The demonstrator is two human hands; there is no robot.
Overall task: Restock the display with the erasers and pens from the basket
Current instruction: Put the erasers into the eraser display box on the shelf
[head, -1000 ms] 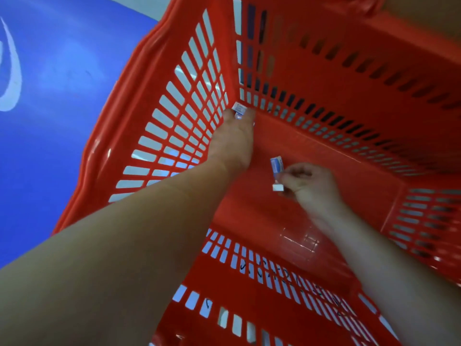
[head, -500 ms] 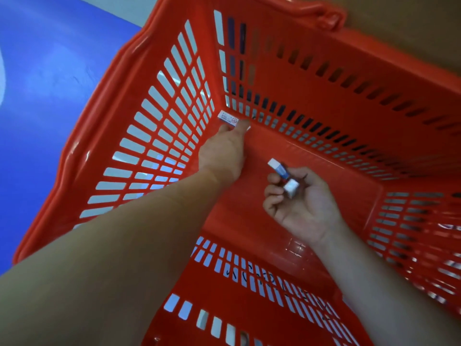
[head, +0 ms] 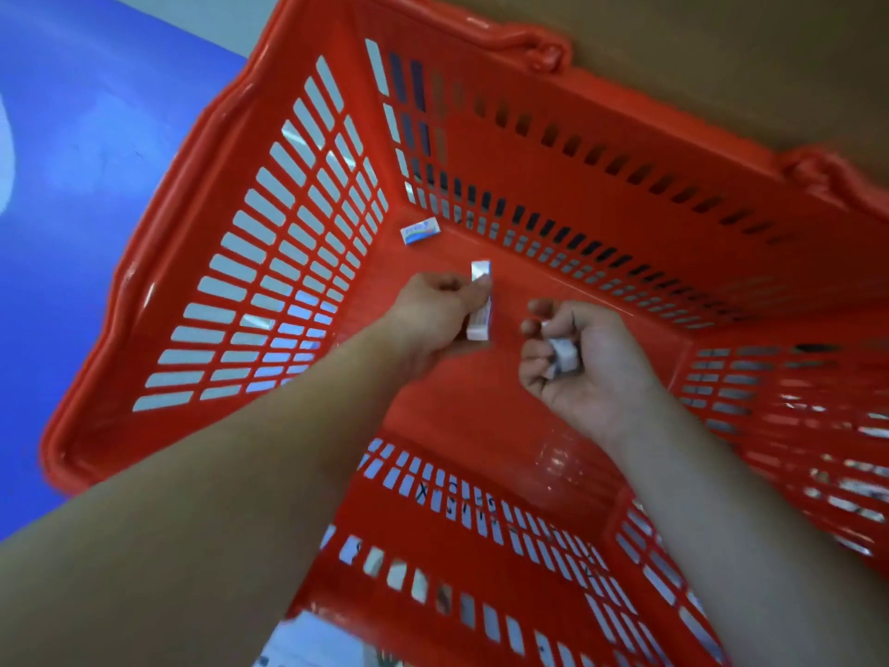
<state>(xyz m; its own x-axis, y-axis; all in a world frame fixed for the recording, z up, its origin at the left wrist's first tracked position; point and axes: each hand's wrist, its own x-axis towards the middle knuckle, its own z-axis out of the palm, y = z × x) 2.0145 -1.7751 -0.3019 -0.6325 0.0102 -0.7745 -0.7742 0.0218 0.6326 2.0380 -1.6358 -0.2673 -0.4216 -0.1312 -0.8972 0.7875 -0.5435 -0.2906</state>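
A single head-worn wide-angle camera looks steeply down and forward into the red basket (head: 529,151), whose walls fill most of the frame and bow outward toward the edges. Both forearms enter from the bottom corners, and the left hand (head: 433,315) and right hand (head: 591,377) sit near the centre, close below the lens. The view is near enough that the white eraser (head: 478,327) in the left hand reads clearly. The small pieces (head: 560,358) gripped by the right hand are blurred, probably erasers too. Blue floor (head: 96,137) shows at left and a brown surface (head: 721,65) at upper right.
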